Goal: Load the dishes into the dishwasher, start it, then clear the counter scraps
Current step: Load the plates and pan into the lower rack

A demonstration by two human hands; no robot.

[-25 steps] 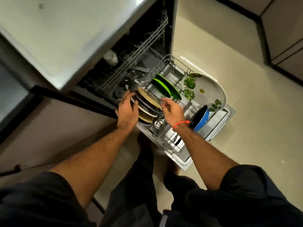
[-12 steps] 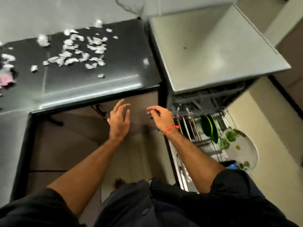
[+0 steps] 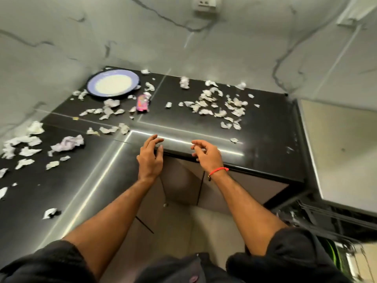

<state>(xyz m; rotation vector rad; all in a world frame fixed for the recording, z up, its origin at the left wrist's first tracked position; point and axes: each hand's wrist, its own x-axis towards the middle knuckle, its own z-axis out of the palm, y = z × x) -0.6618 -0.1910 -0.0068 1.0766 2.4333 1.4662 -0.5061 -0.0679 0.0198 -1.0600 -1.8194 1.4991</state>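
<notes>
Two hands hover at the front edge of the black surface [image 3: 265,127], holding nothing. On the left hand [image 3: 150,158] the fingers [image 3: 153,140] are loosely spread and half bent; the right hand [image 3: 208,156], with a red band [image 3: 218,171] at its wrist, has its fingers curled loosely, apart. Paper scraps [image 3: 214,103] litter the surface from nine to one o'clock. A plate [image 3: 113,83] sits at eleven o'clock beside a pink wrapper [image 3: 142,103]. The dishwasher [image 3: 338,152] stands at three o'clock, its rack [image 3: 334,219] at four.

My one head camera looks steeply down, close over the black counter [image 3: 204,127], dishwasher [image 3: 338,152] at three o'clock.
</notes>
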